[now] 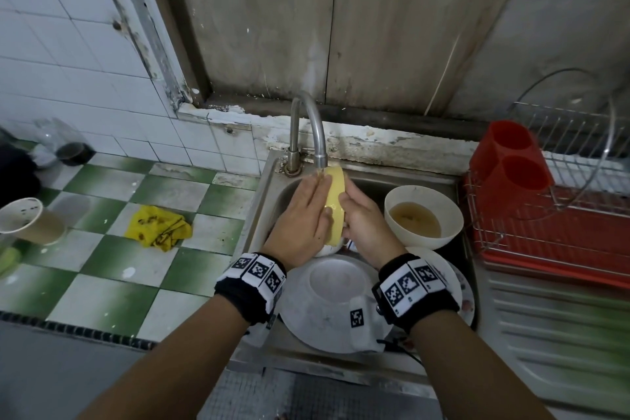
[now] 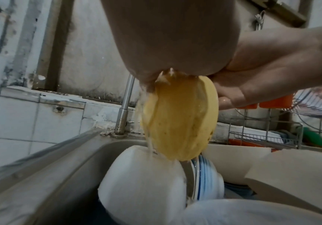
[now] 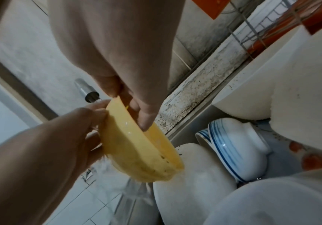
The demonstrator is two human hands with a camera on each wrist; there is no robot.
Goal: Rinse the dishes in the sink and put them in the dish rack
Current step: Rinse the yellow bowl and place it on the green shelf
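A: Both hands on the yellow bowl (image 1: 334, 204), held on edge right under the faucet (image 1: 315, 133) spout, over the sink (image 1: 269, 194).

B: Grip?

A: Right hand (image 1: 366, 218) grasps the rim, thumb inside the bowl (clear in the right wrist view). Left hand (image 1: 303, 215) lies flat on the outside, fingers straight, pressing, not curled.

B: Water?

A: Running, streaming off the bowl's lower edge onto an upturned white bowl (image 2: 142, 182) below.

B: Other dishes?

A: Cream bowl (image 1: 423, 216) with brownish liquid just right of the hands; blue-striped bowl (image 3: 237, 146) on its side in the sink; white plate (image 1: 327, 303) nearest the person. Dish rack (image 1: 545, 215) sits right of the sink, red cutlery holder (image 1: 509, 157) in it.
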